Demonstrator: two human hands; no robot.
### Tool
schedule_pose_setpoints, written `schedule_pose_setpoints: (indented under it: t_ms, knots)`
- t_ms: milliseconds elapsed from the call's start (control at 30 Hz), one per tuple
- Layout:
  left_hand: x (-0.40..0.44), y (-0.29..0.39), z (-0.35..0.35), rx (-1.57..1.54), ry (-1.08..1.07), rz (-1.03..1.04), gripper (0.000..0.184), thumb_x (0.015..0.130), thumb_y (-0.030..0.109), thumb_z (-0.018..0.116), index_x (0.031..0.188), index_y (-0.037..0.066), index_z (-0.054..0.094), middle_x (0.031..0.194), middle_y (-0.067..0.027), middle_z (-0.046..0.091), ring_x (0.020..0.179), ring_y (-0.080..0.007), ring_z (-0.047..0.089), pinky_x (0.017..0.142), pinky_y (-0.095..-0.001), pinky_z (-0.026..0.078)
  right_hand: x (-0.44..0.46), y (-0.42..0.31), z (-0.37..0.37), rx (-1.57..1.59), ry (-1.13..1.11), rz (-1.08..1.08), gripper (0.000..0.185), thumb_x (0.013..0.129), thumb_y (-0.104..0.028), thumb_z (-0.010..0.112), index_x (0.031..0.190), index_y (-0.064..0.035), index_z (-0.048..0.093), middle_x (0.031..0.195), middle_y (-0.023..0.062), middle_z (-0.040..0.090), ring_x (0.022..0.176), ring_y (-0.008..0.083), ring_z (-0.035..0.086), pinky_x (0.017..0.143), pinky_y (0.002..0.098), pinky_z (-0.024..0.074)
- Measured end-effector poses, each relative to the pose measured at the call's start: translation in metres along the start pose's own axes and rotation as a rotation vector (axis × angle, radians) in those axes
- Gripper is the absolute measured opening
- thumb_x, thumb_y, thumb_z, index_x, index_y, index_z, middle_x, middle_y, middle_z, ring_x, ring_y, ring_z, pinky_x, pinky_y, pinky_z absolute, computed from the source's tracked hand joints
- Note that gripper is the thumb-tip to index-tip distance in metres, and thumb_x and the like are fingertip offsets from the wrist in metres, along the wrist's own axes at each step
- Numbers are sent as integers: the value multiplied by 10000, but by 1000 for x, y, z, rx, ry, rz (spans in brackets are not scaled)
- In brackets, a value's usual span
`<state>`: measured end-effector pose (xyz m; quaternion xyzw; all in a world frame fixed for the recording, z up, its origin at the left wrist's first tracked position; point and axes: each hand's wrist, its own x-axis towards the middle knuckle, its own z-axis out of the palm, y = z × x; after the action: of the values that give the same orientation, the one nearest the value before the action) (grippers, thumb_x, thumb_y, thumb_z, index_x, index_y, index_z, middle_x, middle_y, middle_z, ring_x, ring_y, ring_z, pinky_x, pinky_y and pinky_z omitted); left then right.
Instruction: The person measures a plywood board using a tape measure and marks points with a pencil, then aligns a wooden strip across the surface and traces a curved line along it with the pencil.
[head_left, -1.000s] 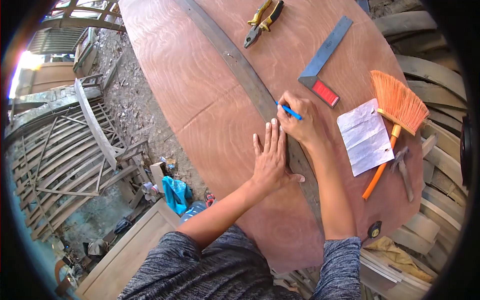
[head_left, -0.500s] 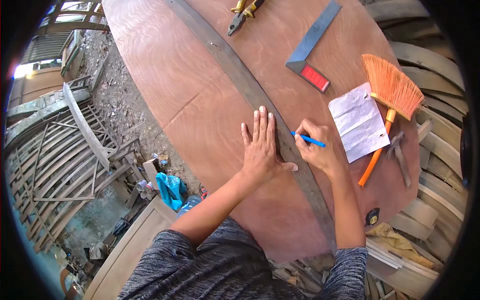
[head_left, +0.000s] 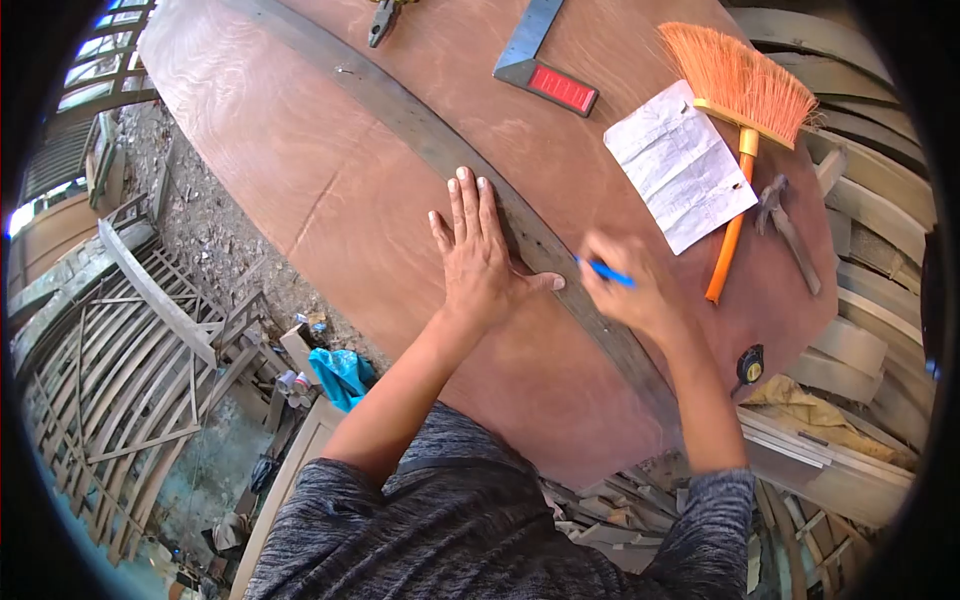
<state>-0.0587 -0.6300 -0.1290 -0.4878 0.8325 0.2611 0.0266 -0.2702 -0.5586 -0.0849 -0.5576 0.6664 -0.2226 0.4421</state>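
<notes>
A long grey wooden strip [head_left: 405, 112] crosses the reddish plywood sheet [head_left: 300, 150] diagonally. Pressed flat on the strip's left edge, my left hand [head_left: 480, 255] has its fingers spread and its thumb lying across the wood. My right hand [head_left: 640, 285], slightly blurred, is closed around a blue pen [head_left: 608, 272] whose tip is at the strip's right edge. A wrinkled sheet of paper with faint writing [head_left: 682, 165] lies to the upper right of that hand. The try square [head_left: 535, 65], with a red-marked handle, rests farther up the plywood.
An orange broom [head_left: 745, 90] and a hammer [head_left: 788, 235] lie on the right. Pliers [head_left: 381, 20] are at the top edge, a tape measure [head_left: 749, 366] at lower right. A nail [head_left: 345, 71] sticks up from the strip. Curved timbers [head_left: 850, 190] flank the sheet.
The view has shifted, so the plywood and tools appear higher and further left. My right hand has moved down along the strip's edge with the pen; my left hand stays pressed on the strip.
</notes>
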Motion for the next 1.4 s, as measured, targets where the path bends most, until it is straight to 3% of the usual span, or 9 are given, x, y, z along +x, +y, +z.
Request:
schedule_pose_setpoints:
  t_ms: [100, 400, 667, 767, 900, 1000, 1067, 1267, 1400]
  knots:
    - [0, 1, -1, 13, -4, -13, 1629, 452, 809, 854, 1600, -97, 139, 1694, -316, 92, 1596, -441, 55, 1241, -642, 91, -57, 27, 3, 141, 21, 141, 104, 895, -88, 667, 907, -51, 570, 724, 207, 639, 722, 448, 657, 636, 518, 505]
    - [-2, 8, -3, 86, -10, 29, 1592, 498, 786, 873, 1601, -93, 136, 1693, -322, 89, 1595, -438, 72, 1223, -674, 118, 51, 21, 25, 84, 166, -184, 74, 898, -99, 638, 898, -36, 599, 784, 191, 666, 706, 424, 649, 635, 479, 507]
    - [-3, 10, 1, 136, -16, 34, 1550, 529, 783, 873, 1600, -70, 149, 1691, -316, 86, 1591, -439, 81, 1203, -698, 156, -172, 58, -13, 68, -68, 226, 71, 890, -53, 647, 906, -44, 579, 730, 189, 645, 675, 394, 661, 602, 465, 497]
    - [-4, 9, 1, 145, -11, 39, 1550, 540, 789, 867, 1604, -68, 134, 1687, -327, 80, 1590, -442, 82, 1205, -698, 152, -197, 64, -13, 89, -2, 288, 88, 890, -56, 647, 905, -47, 561, 712, 196, 628, 684, 401, 667, 603, 479, 505]
    - [-3, 8, 3, 189, -9, 51, 1561, 547, 785, 870, 1606, -79, 115, 1681, -335, 87, 1586, -444, 98, 1203, -701, 156, -129, 72, 13, 182, 152, 12, 66, 890, -71, 643, 893, -51, 580, 704, 186, 636, 665, 390, 658, 620, 471, 510]
    - [5, -1, 4, 238, 18, 58, 1597, 511, 828, 848, 1596, -106, 138, 1676, -344, 108, 1584, -444, 114, 1210, -693, 166, -101, 62, 0, 144, 63, -2, 75, 900, -79, 639, 882, -44, 576, 740, 166, 625, 693, 372, 632, 635, 461, 478]
    - [1, -1, 9, 248, 16, 75, 1624, 495, 862, 828, 1590, -122, 141, 1675, -343, 116, 1583, -440, 122, 1215, -683, 179, -125, 73, 2, 73, 31, -50, 85, 890, -72, 642, 866, -41, 566, 742, 162, 619, 694, 372, 620, 636, 469, 468]
    - [4, -7, 14, 237, 10, 68, 1629, 502, 854, 836, 1596, -112, 113, 1679, -334, 98, 1578, -454, 124, 1200, -710, 173, -303, 105, -19, 45, -11, 319, 117, 874, -84, 691, 871, -33, 586, 734, 175, 621, 696, 369, 643, 632, 465, 471]
    - [6, -19, 19, 245, 16, 93, 1626, 515, 851, 837, 1602, -104, 94, 1677, -344, 83, 1574, -465, 123, 1188, -731, 162, -287, 110, -9, 83, 82, 180, 110, 894, -102, 695, 893, -41, 604, 701, 166, 625, 645, 354, 639, 613, 452, 484]
